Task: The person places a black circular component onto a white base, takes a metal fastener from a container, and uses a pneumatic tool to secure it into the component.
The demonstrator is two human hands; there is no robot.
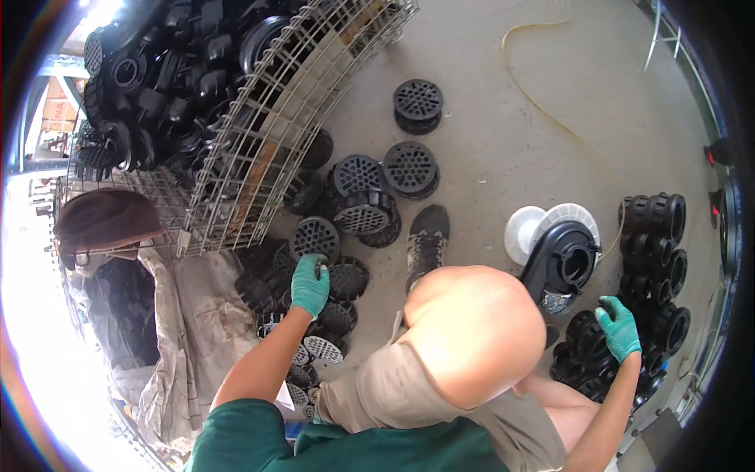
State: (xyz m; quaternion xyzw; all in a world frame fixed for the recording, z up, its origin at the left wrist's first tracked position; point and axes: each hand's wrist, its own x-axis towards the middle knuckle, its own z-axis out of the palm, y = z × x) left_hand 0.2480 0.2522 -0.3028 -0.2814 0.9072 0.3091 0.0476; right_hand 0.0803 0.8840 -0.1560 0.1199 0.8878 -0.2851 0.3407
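My left hand (311, 285), in a green glove, has its fingers closed at the near edge of a round black grate (314, 239) with slotted holes. That grate lies tilted over a heap of similar black grates (348, 278). On the right, my gloved right hand (620, 327) is beside stacked black plastic rings (654, 267), thumb and forefinger apart, with nothing visible between them. Between my knee and that stack stands a black plastic fitting (568, 263) with a round opening. Two white discs (525, 234) are behind it.
A wire cage (259, 157) full of black plastic parts (181, 79) stands at the far left. Beside it are a dark cap (110, 220) and a dusty cloth (204, 315). More grates (410, 167) stand on the grey floor ahead of my shoe (429, 236). A thin yellowish hose (523, 90) lies farther off.
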